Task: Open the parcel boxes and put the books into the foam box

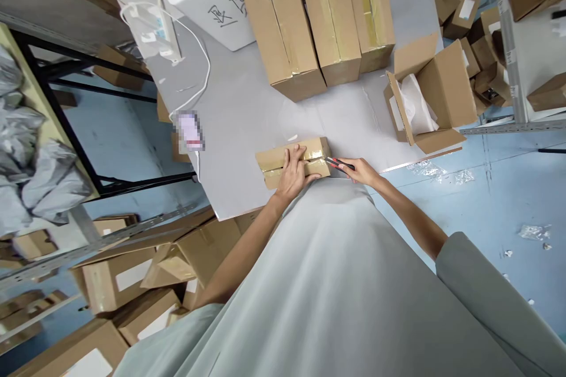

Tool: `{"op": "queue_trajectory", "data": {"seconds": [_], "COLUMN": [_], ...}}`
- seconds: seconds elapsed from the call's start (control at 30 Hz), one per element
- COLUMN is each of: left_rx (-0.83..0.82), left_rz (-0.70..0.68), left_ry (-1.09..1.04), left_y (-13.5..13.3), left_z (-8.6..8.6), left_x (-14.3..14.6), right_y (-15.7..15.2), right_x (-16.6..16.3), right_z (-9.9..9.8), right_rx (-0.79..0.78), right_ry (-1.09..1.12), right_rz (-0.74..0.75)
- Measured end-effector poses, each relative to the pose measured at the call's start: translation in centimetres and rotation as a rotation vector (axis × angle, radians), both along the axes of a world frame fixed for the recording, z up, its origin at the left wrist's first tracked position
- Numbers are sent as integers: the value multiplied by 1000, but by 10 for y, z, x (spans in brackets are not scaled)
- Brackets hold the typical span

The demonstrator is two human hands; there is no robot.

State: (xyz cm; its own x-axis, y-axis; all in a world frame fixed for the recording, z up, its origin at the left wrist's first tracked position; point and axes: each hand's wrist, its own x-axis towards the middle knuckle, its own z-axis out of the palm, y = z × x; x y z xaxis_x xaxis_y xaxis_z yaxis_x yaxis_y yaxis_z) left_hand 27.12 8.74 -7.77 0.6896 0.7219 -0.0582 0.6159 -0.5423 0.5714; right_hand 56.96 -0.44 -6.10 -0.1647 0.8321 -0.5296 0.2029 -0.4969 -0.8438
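Observation:
A small taped cardboard box (pixel 276 159) lies at the front edge of the grey table, close to my body. My left hand (pixel 294 173) rests flat on top of it with the fingers stretched out. In my right hand (pixel 362 171) is a dark utility knife (pixel 340 164), held in closed fingers. Its tip touches the right end of the box, at the taped seam. A split shows along the tape near that end.
Three taped cardboard boxes (pixel 331 29) stand in a row at the back, beside a white foam bin (pixel 239 23). An opened carton (pixel 451 82) with white wrapping sits at the right edge. A phone (pixel 190 131), a cable and a power strip (pixel 161 32) lie left.

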Motion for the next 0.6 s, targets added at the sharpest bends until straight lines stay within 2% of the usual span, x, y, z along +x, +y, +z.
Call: {"op": "queue_trajectory", "data": {"seconds": [0.2, 0.27, 0.37, 0.43, 0.53, 0.6], "left_rx": [-14, -14, -7, -11, -45, -46], "left_rz": [-40, -44, -38, -22, 29, 91], "left_ry": [4, 0, -10, -32, -70, -83], "left_y": [1, 4, 6, 4, 3, 10], "left_z": [8, 11, 18, 25, 36, 41], "left_x": [3, 6, 9, 8, -5, -24], "right_y": [-39, -49, -49, -39, -17, -3], "right_x": [-3, -3, -1, 2, 8, 9], "right_z": [3, -3, -20, -38, -64, -77], "right_rx": [-6, -15, -13, -11, -29, -53], "right_ry": [-95, -111, -168, -285, -496, -560], "right_rz": [27, -58, -299, -403, -441, -431]}}
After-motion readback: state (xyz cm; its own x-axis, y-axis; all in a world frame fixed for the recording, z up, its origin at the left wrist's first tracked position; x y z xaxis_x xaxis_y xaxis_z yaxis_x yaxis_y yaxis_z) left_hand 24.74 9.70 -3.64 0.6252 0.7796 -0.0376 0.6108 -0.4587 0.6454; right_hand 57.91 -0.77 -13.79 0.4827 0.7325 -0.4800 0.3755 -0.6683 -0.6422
